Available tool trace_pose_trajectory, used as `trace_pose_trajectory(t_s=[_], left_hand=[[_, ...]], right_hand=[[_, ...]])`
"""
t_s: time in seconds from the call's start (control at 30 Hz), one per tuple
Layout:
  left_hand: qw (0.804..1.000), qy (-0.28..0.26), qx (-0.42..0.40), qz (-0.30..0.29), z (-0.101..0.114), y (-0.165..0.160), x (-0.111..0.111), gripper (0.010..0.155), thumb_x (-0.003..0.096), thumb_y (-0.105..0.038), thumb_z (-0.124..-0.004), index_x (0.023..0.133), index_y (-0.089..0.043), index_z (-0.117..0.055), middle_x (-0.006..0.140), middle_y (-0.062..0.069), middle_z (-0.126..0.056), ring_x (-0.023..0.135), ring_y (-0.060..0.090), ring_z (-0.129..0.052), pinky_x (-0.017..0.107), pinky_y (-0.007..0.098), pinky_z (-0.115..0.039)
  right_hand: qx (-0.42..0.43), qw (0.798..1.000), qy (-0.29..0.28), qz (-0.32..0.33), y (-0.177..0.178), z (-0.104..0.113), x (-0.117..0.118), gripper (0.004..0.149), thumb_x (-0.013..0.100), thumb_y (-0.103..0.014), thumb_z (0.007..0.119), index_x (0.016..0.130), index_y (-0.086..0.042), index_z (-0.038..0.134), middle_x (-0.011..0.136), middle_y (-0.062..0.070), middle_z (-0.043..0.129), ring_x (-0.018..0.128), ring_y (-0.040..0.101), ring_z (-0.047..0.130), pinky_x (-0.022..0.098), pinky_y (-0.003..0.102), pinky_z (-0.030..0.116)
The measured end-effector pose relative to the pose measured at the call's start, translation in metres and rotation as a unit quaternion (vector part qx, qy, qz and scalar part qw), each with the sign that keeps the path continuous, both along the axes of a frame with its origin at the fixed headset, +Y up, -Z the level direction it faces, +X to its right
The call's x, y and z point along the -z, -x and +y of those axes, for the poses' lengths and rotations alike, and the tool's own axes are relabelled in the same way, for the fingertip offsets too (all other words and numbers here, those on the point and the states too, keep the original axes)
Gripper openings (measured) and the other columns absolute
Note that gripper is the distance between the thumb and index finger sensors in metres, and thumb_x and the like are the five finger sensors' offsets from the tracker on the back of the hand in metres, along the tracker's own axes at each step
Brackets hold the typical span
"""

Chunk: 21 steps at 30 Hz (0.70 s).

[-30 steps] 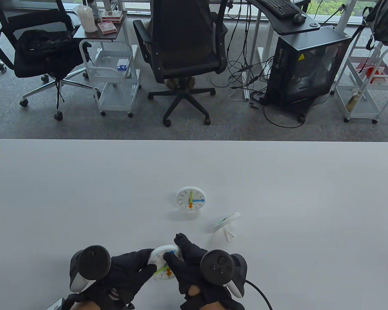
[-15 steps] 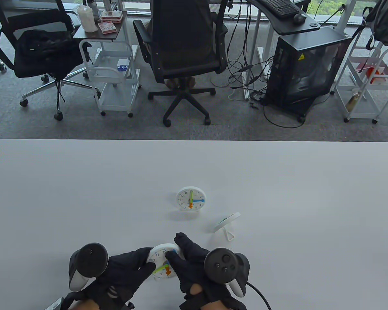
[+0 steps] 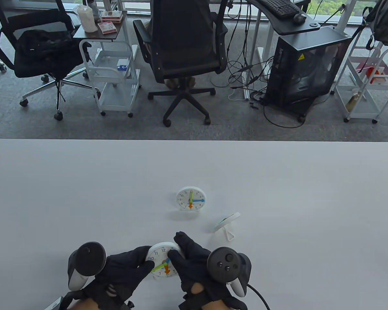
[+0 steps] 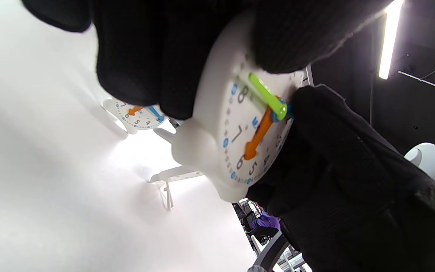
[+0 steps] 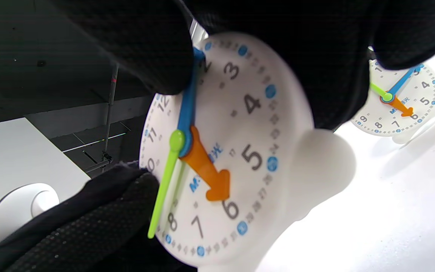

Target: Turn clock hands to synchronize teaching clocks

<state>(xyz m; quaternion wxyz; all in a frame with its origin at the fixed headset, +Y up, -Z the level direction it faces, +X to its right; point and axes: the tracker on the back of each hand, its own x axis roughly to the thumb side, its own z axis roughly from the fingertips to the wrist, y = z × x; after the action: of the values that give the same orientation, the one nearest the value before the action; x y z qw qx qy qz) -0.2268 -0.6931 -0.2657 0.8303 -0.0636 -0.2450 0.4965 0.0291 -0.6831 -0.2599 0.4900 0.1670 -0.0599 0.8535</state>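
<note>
— So, what are your hands doing?
— My left hand point(image 3: 123, 268) grips the left rim of the near clock point(image 3: 163, 262); my right hand point(image 3: 194, 263) holds its right side, a fingertip point(image 5: 153, 56) on the blue hand point(image 5: 187, 109).
— And the others?
— Beyond the near clock stands a second clock point(image 3: 191, 199); right of that, a third clock point(image 3: 227, 223) is turned away.

Beyond table point(image 3: 84, 180): 2 black office chairs point(image 3: 184, 48) on grey carpet; white cart point(image 3: 111, 74) w/ card boxes point(image 3: 107, 27). PC tower point(image 3: 305, 64) at right w/ cables; keyboard point(image 3: 279, 6) on desk.
</note>
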Motion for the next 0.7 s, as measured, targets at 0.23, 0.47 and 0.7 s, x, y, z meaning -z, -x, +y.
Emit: trace_pose_trajectory(t_s=[0.23,0.47,0.7], left_hand=[[1.0,0.0,-0.001,0.002,-0.0004,0.0008,0.0004,0.053,0.0504,-0.044,-0.081,0.093,-0.013,-0.077,0.074,0.011,-0.103,0.066,0.043,-0.099,0.058,0.07,-0.064],[1.0,0.0,-0.001,0.003,-0.0007,0.0014,0.0007,0.053,0.0505,-0.044,-0.081,0.094,-0.013,-0.077,0.074,0.011,-0.103,0.066,0.043,-0.099,0.058,0.07,-0.064],[1.0,-0.002,-0.002,0.005,-0.0006,0.0023,0.0009,0.053,0.0505,-0.044,-0.081,0.094,-0.013,-0.077,0.074,0.011,-0.103,0.066,0.043,-0.099,0.058,0.07,-0.063]], right_hand=[[0.003,1.0,0.002,0.002,-0.0002,0.0005,-0.0001,0.063,0.051,-0.038,0.08,0.094,0.007,0.072,0.074,0.018,0.09,0.049,0.038,0.1,0.044,0.064,0.074],[0.005,1.0,0.004,0.005,-0.0003,0.0007,0.0,0.061,0.051,-0.036,0.079,0.094,0.007,0.071,0.075,0.018,0.09,0.05,0.039,0.099,0.044,0.064,0.073],[0.011,1.0,0.006,0.008,-0.0001,0.001,0.0,0.06,0.051,-0.034,0.079,0.095,0.006,0.071,0.076,0.018,0.089,0.051,0.039,0.099,0.045,0.064,0.073]])
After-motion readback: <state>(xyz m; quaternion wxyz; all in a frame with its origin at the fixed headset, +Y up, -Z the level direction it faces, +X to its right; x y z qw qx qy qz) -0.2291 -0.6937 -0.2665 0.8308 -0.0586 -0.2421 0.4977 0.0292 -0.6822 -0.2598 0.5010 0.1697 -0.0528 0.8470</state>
